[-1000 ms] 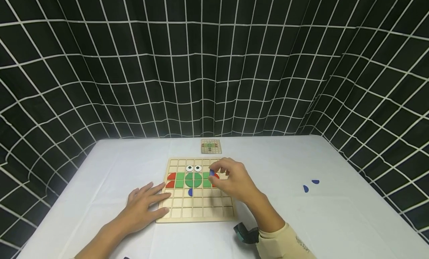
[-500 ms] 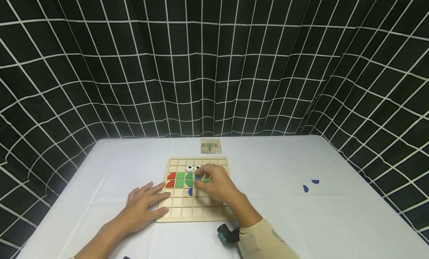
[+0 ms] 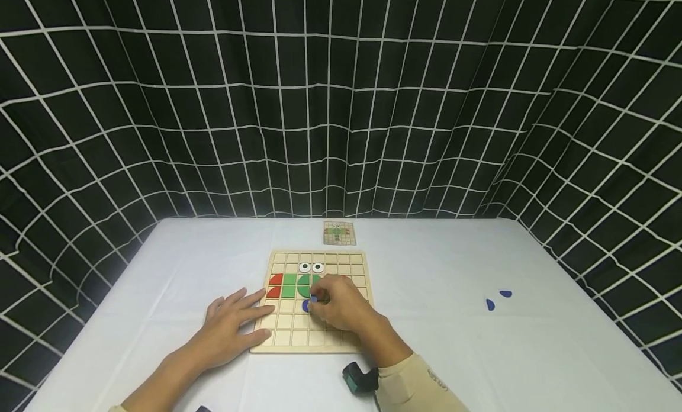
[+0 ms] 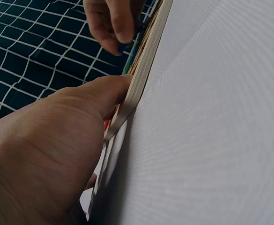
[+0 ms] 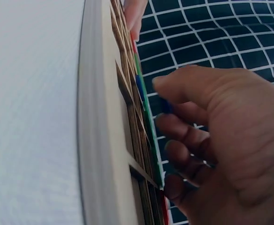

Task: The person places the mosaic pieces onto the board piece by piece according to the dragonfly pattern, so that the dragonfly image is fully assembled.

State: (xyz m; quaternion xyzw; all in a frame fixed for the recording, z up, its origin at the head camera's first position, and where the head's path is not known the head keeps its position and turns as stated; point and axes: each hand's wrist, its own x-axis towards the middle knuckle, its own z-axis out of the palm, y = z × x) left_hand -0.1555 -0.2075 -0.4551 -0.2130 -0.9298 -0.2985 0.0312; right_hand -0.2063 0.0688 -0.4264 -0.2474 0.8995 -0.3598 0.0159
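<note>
A wooden grid board (image 3: 298, 338) lies flat on the table. My right hand (image 3: 343, 305) is over its middle, pinching a small blue piece (image 3: 313, 299) between thumb and forefinger. In the right wrist view that blue piece (image 5: 166, 107) is mostly hidden by the fingers. Just left of it, a blue half-circle piece (image 3: 305, 306) sits in a cell below the green pieces (image 3: 289, 286). At the board's left edge my left hand (image 3: 231, 323) rests with spread fingers, the fingertips touching the board. Red quarter pieces (image 3: 274, 292) and two eye pieces (image 3: 305, 267) are set in cells.
Behind the board lies a small pattern card (image 3: 339, 233). Two loose blue pieces, one half-circle (image 3: 490, 305) and another half-circle (image 3: 505, 293), lie on the white table (image 3: 426, 264) to the right. A black grid-patterned curtain (image 3: 341, 104) surrounds the back and sides.
My right hand has moved left and nearer over the board with the blue piece, from the right-hand red pieces to beside the blue half-circle. The left hand stays on the board's edge.
</note>
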